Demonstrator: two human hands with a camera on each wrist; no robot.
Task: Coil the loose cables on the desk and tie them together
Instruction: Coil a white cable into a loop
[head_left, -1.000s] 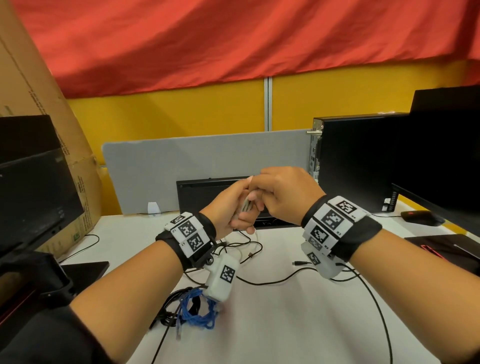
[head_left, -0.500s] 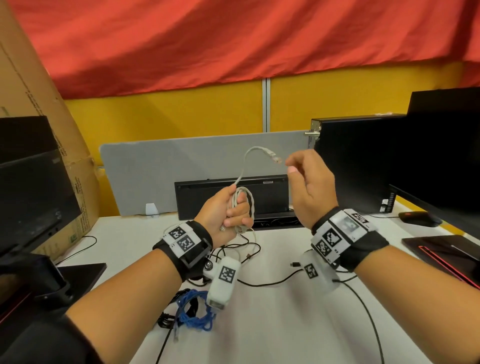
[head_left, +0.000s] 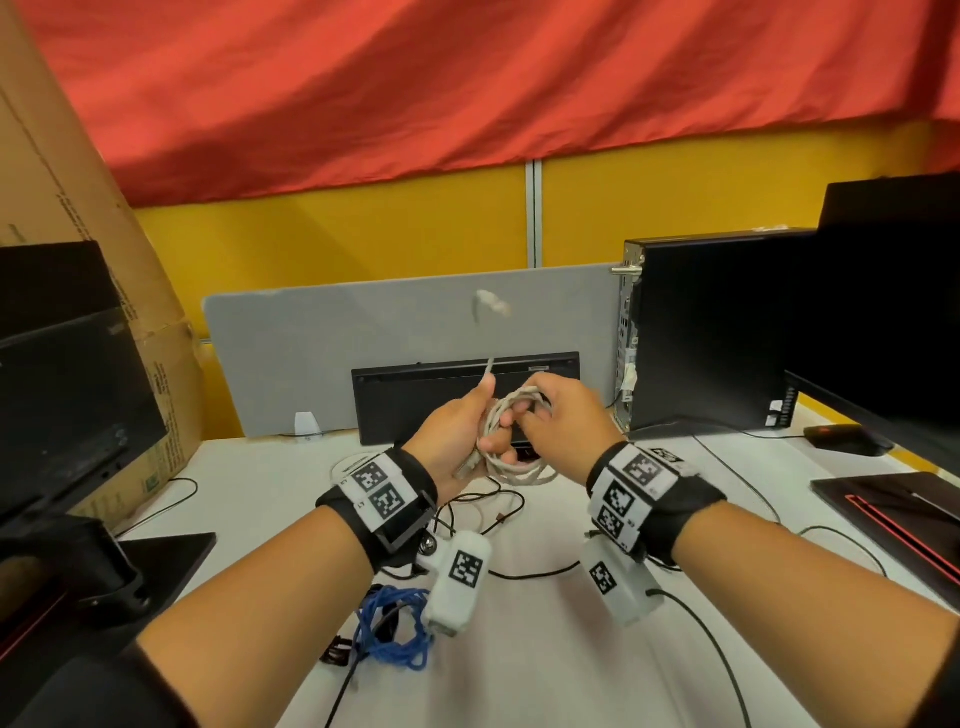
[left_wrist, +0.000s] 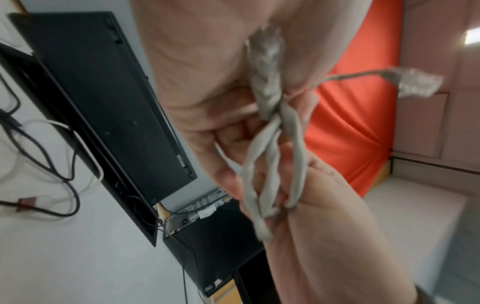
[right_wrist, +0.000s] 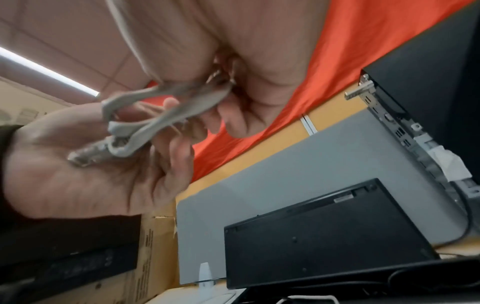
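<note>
A grey network cable (head_left: 514, 462) is wound into a small coil held above the desk between both hands. My left hand (head_left: 457, 436) grips one side of the coil (left_wrist: 270, 144), and one plug (right_wrist: 88, 154) lies in its palm. The free end rises from that fist, its clear plug (head_left: 488, 304) blurred in the air. My right hand (head_left: 566, 415) has its fingers curled round the loops (right_wrist: 166, 115) on the other side. A blue cable bundle (head_left: 395, 629) lies on the white desk (head_left: 519, 675) under my left forearm, and loose black cables (head_left: 524, 574) trail across the desk.
A black keyboard (head_left: 467, 395) stands on edge against a grey divider (head_left: 363, 353). A PC tower (head_left: 717, 332), a monitor (head_left: 893, 312), a mouse (head_left: 847, 439) and a laptop (head_left: 893, 514) are on the right. Another monitor (head_left: 62, 395) and a cardboard box (head_left: 78, 208) stand left.
My right hand, raised beside the cable's free end half a second ago, has come down and taken hold of the coil. The free end now swings upward from my left fist.
</note>
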